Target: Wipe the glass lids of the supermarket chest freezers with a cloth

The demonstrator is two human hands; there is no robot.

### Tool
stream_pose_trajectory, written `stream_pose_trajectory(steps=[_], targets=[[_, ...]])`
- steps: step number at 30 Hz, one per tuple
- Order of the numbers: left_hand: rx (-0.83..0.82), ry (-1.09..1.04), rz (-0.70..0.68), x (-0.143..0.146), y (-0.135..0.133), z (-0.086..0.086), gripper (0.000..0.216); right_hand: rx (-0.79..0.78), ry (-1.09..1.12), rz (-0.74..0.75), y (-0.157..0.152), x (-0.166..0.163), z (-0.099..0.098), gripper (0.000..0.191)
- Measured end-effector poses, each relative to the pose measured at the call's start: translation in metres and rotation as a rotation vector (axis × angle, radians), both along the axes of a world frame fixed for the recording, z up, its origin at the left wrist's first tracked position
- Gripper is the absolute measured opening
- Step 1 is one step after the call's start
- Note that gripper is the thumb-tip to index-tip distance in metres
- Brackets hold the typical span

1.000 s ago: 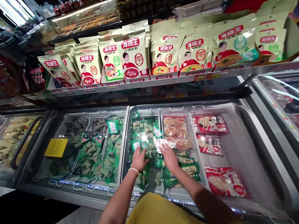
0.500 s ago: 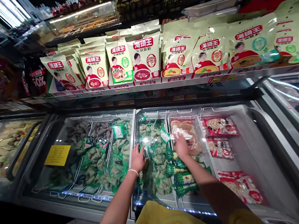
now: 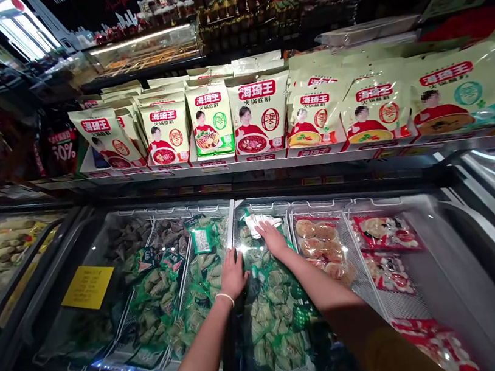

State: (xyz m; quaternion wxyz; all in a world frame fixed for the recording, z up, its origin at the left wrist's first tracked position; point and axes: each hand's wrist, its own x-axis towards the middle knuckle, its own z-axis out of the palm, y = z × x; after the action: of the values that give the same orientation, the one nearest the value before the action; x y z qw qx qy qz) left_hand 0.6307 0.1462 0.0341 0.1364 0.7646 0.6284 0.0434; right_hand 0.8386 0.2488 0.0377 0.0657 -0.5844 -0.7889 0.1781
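Both my arms reach into an open chest freezer (image 3: 429, 270). My left hand (image 3: 232, 273) lies with fingers spread on the green-wrapped dumpling packs (image 3: 268, 305) beside the freezer's middle frame. My right hand (image 3: 272, 236) is further back, fingers pressed on a white cloth (image 3: 259, 220) at the far end of the green-pack basket. I cannot tell whether the fingers pinch the cloth or only press it down. A bracelet sits on my left wrist.
Wire baskets (image 3: 359, 292) to the right hold round patties (image 3: 319, 240) and red packs (image 3: 385, 232). The left half of the freezer is under a glass lid with a yellow label (image 3: 87, 286). A shelf of soup-base bags (image 3: 260, 116) runs above.
My right hand carried the white cloth from the patties basket leftward and further back onto the green packs. My left hand stayed about where it was. The camera moved closer and lower.
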Motion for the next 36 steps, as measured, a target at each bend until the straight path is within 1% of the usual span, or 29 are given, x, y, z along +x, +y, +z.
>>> stream_pose_trajectory(steps=[3,7,10,12,15,18,20,23,26,28,30,32,34,36], targets=[[0.015,-0.013,-0.005,0.007,0.018,0.004,0.072,-0.061,-0.012,-0.013,0.036,-0.019,0.01,0.067],[0.04,-0.057,-0.06,0.027,0.034,0.01,0.072,-0.101,-0.002,0.008,0.082,-0.042,0.021,0.064],[0.018,-0.095,-0.057,0.041,0.04,0.01,0.072,-0.105,0.012,0.032,0.105,-0.046,0.022,0.061],[0.011,-0.11,-0.048,0.048,0.042,0.008,0.072,-0.076,0.025,0.038,0.111,-0.037,0.019,0.059],[0.016,-0.13,-0.054,0.059,0.043,0.004,0.07,0.011,0.026,-0.005,0.111,-0.006,0.011,0.061],[0.009,-0.144,-0.057,0.071,0.045,0.001,0.069,0.075,0.002,-0.105,0.106,0.047,0.003,0.062],[0.004,-0.15,-0.048,0.081,0.045,-0.001,0.07,0.116,-0.02,-0.175,0.1,0.093,0.0,0.061],[0.029,-0.167,-0.007,0.093,0.043,-0.004,0.07,0.145,-0.061,-0.273,0.085,0.175,-0.002,0.062],[0.066,-0.182,0.013,0.1,0.036,-0.007,0.069,0.131,-0.104,-0.403,0.064,0.255,-0.003,0.068],[0.079,-0.186,0.012,0.102,0.029,-0.009,0.068,0.1,-0.119,-0.492,0.051,0.293,-0.002,0.07],[0.083,-0.183,0.011,0.102,0.023,-0.01,0.067,0.054,-0.127,-0.561,0.042,0.312,-0.002,0.07],[0.082,-0.178,0.0,0.101,0.017,-0.01,0.067,0.022,-0.138,-0.613,0.036,0.31,-0.001,0.069],[0.08,-0.169,-0.021,0.098,0.013,-0.01,0.067,0.012,-0.143,-0.638,0.033,0.291,-0.001,0.069],[0.085,-0.15,-0.033,0.089,0.008,-0.01,0.066,0.013,-0.144,-0.619,0.029,0.259,0.0,0.069]])
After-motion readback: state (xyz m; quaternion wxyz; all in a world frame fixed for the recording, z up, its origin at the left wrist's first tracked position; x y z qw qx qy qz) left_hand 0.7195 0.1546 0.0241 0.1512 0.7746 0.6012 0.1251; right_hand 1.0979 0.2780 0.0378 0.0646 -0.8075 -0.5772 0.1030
